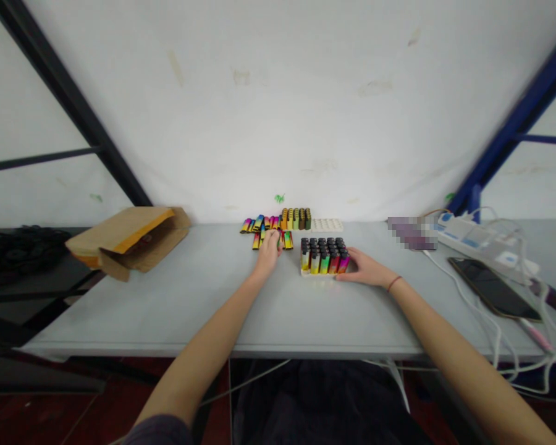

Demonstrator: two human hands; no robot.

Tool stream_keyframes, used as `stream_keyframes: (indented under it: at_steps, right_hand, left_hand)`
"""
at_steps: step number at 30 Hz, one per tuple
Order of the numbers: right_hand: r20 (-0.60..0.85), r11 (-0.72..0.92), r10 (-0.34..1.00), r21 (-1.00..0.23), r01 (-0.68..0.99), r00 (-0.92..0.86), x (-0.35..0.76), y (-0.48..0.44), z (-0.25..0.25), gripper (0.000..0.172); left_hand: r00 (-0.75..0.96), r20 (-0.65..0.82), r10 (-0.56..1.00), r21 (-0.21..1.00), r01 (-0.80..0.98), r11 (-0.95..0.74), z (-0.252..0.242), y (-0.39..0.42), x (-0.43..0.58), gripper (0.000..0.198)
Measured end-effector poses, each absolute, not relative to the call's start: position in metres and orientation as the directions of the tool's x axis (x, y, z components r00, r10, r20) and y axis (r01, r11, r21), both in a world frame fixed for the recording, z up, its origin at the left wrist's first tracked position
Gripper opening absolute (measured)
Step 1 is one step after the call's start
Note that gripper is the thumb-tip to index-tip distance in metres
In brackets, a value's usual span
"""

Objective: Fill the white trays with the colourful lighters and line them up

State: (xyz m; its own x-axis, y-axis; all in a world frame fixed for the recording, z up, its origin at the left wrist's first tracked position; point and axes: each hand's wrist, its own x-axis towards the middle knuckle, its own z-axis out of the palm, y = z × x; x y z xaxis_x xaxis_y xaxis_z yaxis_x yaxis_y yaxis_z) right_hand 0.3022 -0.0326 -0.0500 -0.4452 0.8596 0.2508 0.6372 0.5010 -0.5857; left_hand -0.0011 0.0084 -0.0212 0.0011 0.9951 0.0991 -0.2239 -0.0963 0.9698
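Note:
Upright lighters [325, 262] with black tops fill a white tray [319, 275] in rows. My right hand [366, 269] grips this tray's right end, thumb low at the front corner and fingers along the side. My left hand [269, 248] is closed beside a loose pile of brightly coloured lighters [258, 223]. A sliver of green shows at its fingers, seemingly a lighter mostly hidden by the hand. Behind it stands a block of lighters with yellowish, green and brown ends [296, 219]. An unfilled white holed tray [327, 225] lies to the right of that block.
An open cardboard box [130, 238] lies at the table's left. On the right are a phone [493, 287], a blurred-out flat object [412, 233], a white power strip [486, 244] and tangled white cables [458, 287]. A white wall [278, 123] closes off the back.

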Motion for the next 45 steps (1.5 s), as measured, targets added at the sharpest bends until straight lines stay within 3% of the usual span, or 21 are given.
stream_keyframes:
  at_steps: [3,6,10,19,29,45]
  right_hand:
    - [0.263,0.513,0.852,-0.587,0.626,-0.452,0.302,-0.033,-0.050,0.077]
    - [0.265,0.514,0.853,-0.584,0.628,-0.450,0.302,-0.033,-0.050,0.078]
    - [0.248,0.506,0.856,-0.580,0.639,-0.453,0.301,-0.033,-0.051,0.082]
    - [0.249,0.495,0.863,-0.586,0.642,-0.439,0.302,-0.035,-0.048,0.081]
    - [0.261,0.506,0.858,-0.578,0.640,-0.442,0.301,-0.035,-0.047,0.079]
    - [0.266,0.513,0.854,-0.569,0.642,-0.446,0.300,-0.035,-0.045,0.079]
  left_hand:
    - [0.087,0.391,0.916,0.918,0.030,-0.395,-0.011,0.001,-0.006,0.022]
    - [0.294,0.484,0.824,0.818,0.184,-0.545,0.010,-0.007,-0.016,0.018]
    - [0.467,0.418,0.779,0.816,0.184,-0.548,0.028,-0.013,-0.028,0.017]
    - [0.570,0.309,0.761,0.846,0.201,-0.494,0.021,-0.019,-0.018,0.018]
    - [0.484,0.310,0.818,0.868,0.207,-0.451,0.014,-0.017,-0.013,0.024]
    - [0.523,0.331,0.786,0.815,0.261,-0.517,0.014,-0.017,-0.014,0.017]
